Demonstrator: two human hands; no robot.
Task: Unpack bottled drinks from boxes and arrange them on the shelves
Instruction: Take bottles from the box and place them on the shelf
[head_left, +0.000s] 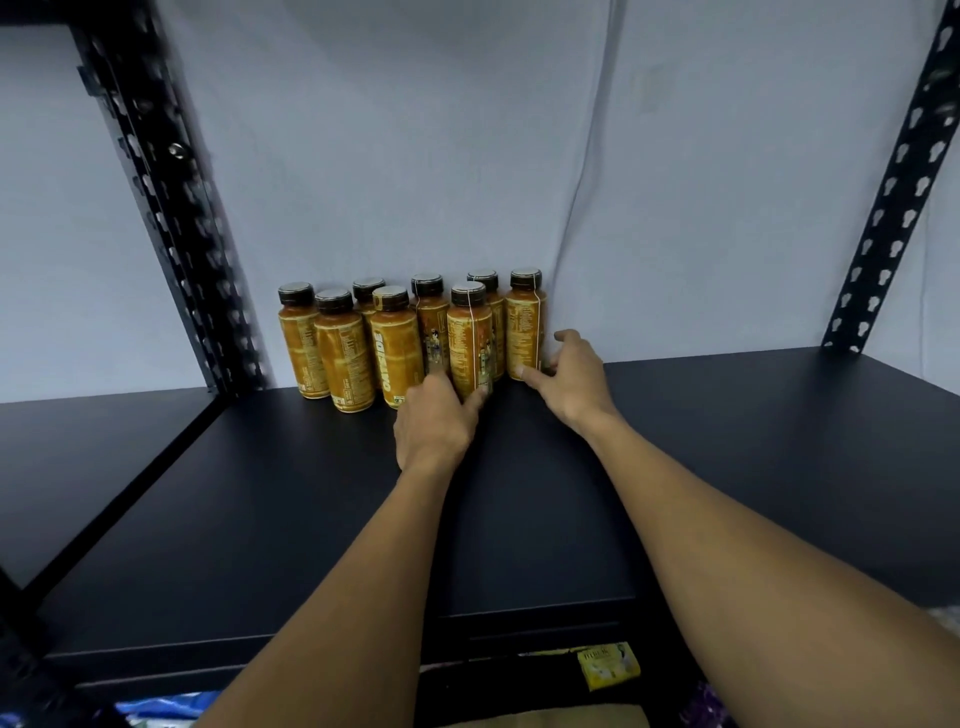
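Observation:
Several orange bottles with dark caps stand upright in two rows at the back of the black shelf (311, 519), against a grey cloth. My left hand (434, 423) grips the base of a front-row bottle (469, 340). My right hand (569, 376) holds the bottom of the rightmost bottle (524, 325), thumb on its front and fingers round its right side. Both bottles stand on the shelf. The other bottles (343, 353) are untouched on the left.
Black perforated uprights rise at the left (171, 208) and right (893, 197). A small yellow packet (608, 665) lies on a lower level. A cardboard edge (545, 719) shows at the bottom. The shelf runs on bare to the right of the bottles.

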